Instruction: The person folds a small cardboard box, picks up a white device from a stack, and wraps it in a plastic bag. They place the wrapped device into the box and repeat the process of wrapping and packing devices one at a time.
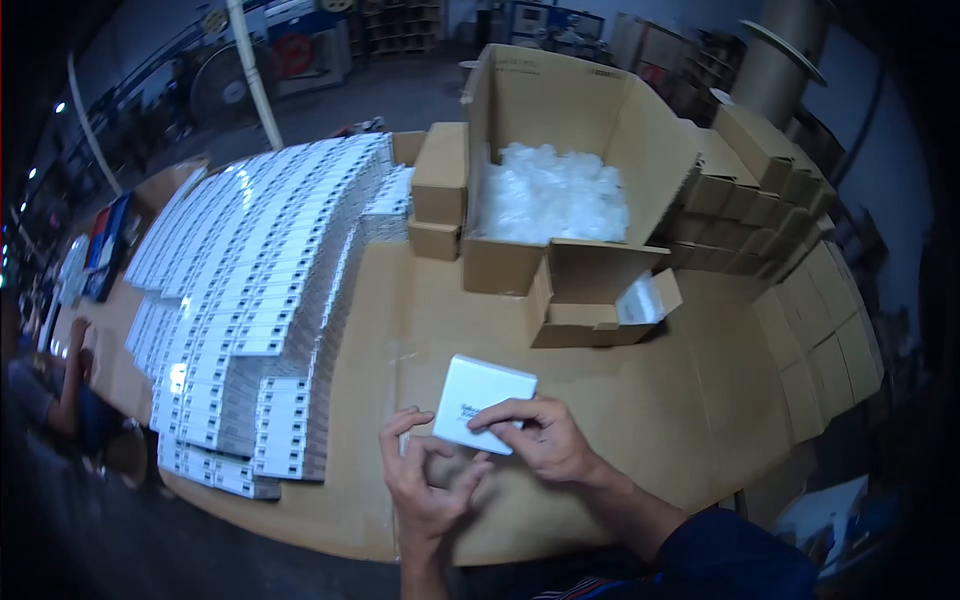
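A flat white square box point(487, 392) with small dark print on its face is tilted above the cardboard-covered table. My right hand point(545, 438) pinches it at its lower right corner, thumb and fingers closed on it. Just left of the box, my left hand point(425, 480) is held with fingers curled and apart, holding nothing. Beyond the hands stands a small open carton point(580, 322), its flap raised, with a white item in clear wrapping point(640, 300) at its right end.
Stacked rows of white boxes point(240, 270) cover the table's left side. A large open carton point(560, 85) behind holds clear plastic bags point(555, 195). Closed brown cartons point(740, 190) are piled at right, more point(440, 175) beside it. Another person's arm point(70, 380) shows at far left.
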`<state>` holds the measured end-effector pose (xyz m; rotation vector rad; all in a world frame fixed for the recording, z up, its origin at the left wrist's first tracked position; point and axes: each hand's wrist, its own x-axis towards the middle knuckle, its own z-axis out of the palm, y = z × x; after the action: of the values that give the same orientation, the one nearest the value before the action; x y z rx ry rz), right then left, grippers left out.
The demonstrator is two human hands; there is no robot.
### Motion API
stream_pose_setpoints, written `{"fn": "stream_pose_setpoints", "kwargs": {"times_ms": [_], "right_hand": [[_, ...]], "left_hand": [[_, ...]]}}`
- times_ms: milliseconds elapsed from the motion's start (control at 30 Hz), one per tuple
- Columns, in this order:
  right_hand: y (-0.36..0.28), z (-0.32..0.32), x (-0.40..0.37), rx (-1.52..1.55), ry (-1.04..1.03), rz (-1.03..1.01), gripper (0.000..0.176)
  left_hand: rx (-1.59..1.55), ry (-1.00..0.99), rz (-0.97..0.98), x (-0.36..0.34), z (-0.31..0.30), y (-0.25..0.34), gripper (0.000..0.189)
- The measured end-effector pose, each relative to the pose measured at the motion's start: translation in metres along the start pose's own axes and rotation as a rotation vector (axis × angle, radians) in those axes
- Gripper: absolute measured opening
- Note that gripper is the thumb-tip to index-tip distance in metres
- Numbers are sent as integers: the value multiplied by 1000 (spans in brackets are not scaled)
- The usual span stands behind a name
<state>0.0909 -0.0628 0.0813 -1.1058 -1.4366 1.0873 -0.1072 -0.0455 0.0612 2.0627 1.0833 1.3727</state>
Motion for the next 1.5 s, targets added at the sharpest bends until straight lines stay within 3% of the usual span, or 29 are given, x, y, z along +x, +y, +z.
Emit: {"fn": "stream_pose_setpoints", "kwargs": {"times_ms": [67, 133, 200, 333, 400, 500, 600, 633, 733, 767, 867, 900, 967, 1000, 1033, 1133, 1267, 1300, 1400, 1433, 1467, 1500], "right_hand": [[1, -36, 6, 74, 163, 5, 25], [-4, -83, 16, -146, 303, -22, 23], [-32, -127, 37, -685, 425, -237, 23], [-50, -197, 99, -878, 604, -316, 34], [-47, -225, 125, -938, 591, -340, 39], [-45, -246, 153, -949, 568, -344, 45], [-35, -262, 173, -937, 594, -328, 52], [-34, -265, 177, -885, 621, -328, 59], [-45, -250, 169, -732, 702, -180, 69], [-41, -246, 165, -692, 686, -197, 80], [-26, -220, 145, -418, 539, -288, 84], [-16, -207, 136, -225, 497, -202, 85], [-22, -187, 108, -168, 432, -149, 50], [-25, -179, 91, -147, 413, -92, 37], [-20, -167, 79, -154, 475, -291, 22], [-24, -152, 34, -303, 560, -207, 18], [-33, -161, -5, -420, 317, -245, 16], [-43, -163, -10, -519, 256, -237, 16], [-47, -163, -12, -585, 90, -251, 17], [-46, -162, -12, -601, 40, -248, 17], [-46, -161, -13, -616, -12, -246, 16], [-50, -158, -15, -622, -11, -180, 27]], "left_hand": [[-52, -34, 11, 40, 16, 1, 30], [-22, -103, 50, 88, 38, 2, 28], [56, -101, 270, 153, 73, 6, 25], [144, -100, 571, 278, 159, -6, 32], [291, -185, 712, 322, 202, -30, 35], [566, -535, 643, 367, 234, -58, 33], [115, -405, 334, 371, 224, -54, 30], [59, -352, 162, 361, 206, -23, 26], [-575, -166, 68, 338, 194, -23, 22], [-708, -171, 6, 322, 184, -16, 27], [-1025, -131, -154, 265, 166, 15, 28], [-999, -121, -159, 245, 162, 15, 27], [-888, -23, -126, 209, 161, 14, 24], [-932, -15, -224, 189, 156, 14, 22], [-976, 80, -275, 170, 155, 24, 22], [-1083, 195, -259, 115, 146, 18, 25], [-1229, 103, -248, 72, 112, 12, 31], [-976, 56, -240, 70, 102, 13, 45], [-516, -237, -118, 62, 88, 32, 55], [-393, -287, -110, 56, 92, 35, 54], [-398, -300, -157, 47, 100, 33, 36], [-482, -273, -325, 38, 105, 39, 30]]}}
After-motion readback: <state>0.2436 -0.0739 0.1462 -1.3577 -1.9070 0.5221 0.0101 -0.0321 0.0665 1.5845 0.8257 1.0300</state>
